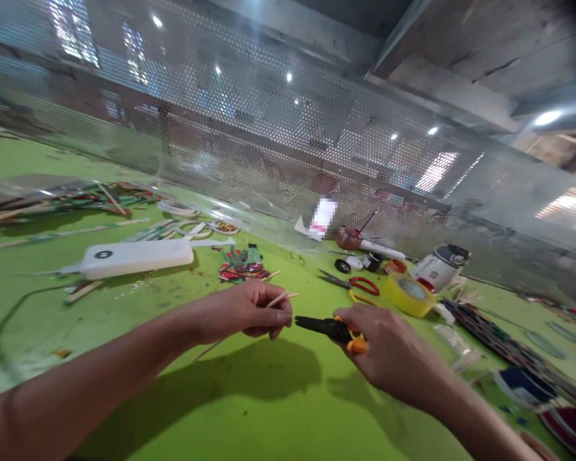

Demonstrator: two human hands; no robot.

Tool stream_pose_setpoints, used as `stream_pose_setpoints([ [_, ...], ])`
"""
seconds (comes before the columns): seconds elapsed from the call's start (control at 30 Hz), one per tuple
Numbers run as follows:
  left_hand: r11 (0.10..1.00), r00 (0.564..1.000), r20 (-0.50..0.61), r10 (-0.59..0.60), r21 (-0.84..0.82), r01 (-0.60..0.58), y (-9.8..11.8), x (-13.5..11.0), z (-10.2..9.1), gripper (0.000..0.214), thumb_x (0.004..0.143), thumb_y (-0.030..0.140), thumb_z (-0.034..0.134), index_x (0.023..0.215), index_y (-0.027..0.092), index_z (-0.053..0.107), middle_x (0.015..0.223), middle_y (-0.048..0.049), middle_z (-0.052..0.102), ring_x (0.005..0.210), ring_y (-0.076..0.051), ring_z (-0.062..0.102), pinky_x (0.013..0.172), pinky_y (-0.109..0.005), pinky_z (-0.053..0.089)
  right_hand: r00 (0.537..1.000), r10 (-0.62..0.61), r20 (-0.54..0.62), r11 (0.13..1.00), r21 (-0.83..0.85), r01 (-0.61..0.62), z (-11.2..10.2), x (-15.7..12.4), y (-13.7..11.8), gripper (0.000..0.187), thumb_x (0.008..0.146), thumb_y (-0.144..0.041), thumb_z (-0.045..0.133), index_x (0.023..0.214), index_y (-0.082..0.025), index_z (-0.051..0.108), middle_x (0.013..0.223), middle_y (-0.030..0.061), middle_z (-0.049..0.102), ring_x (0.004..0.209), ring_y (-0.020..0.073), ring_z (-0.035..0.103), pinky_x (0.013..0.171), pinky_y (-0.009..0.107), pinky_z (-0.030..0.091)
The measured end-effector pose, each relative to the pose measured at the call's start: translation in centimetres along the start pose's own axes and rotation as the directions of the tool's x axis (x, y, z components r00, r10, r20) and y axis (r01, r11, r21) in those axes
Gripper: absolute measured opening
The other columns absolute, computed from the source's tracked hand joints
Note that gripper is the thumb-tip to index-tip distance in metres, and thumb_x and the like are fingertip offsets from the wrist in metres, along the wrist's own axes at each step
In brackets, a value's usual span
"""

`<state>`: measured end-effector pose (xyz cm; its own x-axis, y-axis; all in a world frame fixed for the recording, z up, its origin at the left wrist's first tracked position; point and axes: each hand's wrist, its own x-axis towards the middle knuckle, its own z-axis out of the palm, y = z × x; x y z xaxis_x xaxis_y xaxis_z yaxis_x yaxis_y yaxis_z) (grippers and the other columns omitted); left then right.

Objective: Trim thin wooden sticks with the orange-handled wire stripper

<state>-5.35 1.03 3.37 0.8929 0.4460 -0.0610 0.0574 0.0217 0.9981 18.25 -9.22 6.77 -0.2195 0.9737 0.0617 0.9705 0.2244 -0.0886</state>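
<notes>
My left hand (249,314) is closed in a pinch on a thin wooden stick (282,298) whose tip pokes out past my fingers to the right. My right hand (384,346) is wrapped round the orange handles of black-nosed pliers (324,326). The pliers' nose points left toward the stick's end, a short gap apart. Both hands hover just above the green table (249,410).
A white power bank (134,257) lies at the left. Beyond the hands are a heap of coloured scraps (242,267), red-handled scissors (355,282), a yellow tape roll (408,294) and a white glue gun (441,266). A perforated metal screen (288,141) closes the table's far side.
</notes>
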Motion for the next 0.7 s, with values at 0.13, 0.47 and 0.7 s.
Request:
stream_pose_setpoints([
  [0.13, 1.000, 0.999, 0.024, -0.022, -0.011, 0.023, -0.3, 0.0, 0.1, 0.026, 0.081, 0.037, 0.064, 0.075, 0.012, 0.059, 0.062, 0.0017, 0.056, 0.046, -0.005, 0.031, 0.046, -0.019, 0.021, 1.000, -0.006, -0.016, 0.981, -0.193, 0.003, -0.8, -0.2, -0.7, 0.034, 0.069, -0.013, 0.055, 0.100, -0.022, 0.062, 0.083, 0.0043, 0.060, 0.073, 0.0193, 0.055, 0.063, 0.030, 0.038],
  [0.47, 0.998, 0.997, 0.036, -0.067, -0.013, 0.067, -0.5, -0.2, 0.2, 0.022, 0.078, 0.034, 0.067, 0.076, 0.013, 0.064, 0.065, -0.0001, 0.062, 0.049, -0.005, 0.040, 0.049, -0.017, 0.031, 0.932, -0.322, -0.164, 0.822, -0.536, 0.190, -2.3, -1.1, -1.3, 0.031, 0.062, -0.002, 0.047, 0.086, -0.017, 0.061, 0.068, 0.0049, 0.053, 0.063, 0.0198, 0.045, 0.058, 0.032, 0.029],
  [0.7, 0.996, 0.996, 0.065, -0.061, -0.059, 0.064, -0.2, -0.3, 0.5, 0.020, 0.078, 0.032, 0.068, 0.076, 0.012, 0.065, 0.066, -0.0009, 0.062, 0.049, -0.006, 0.041, 0.049, -0.017, 0.031, 0.936, -0.323, -0.138, 0.800, -0.568, 0.193, -3.3, -1.3, -1.4, 0.027, 0.063, -0.002, 0.049, 0.082, -0.019, 0.060, 0.066, 0.0047, 0.052, 0.062, 0.0196, 0.044, 0.058, 0.032, 0.027],
])
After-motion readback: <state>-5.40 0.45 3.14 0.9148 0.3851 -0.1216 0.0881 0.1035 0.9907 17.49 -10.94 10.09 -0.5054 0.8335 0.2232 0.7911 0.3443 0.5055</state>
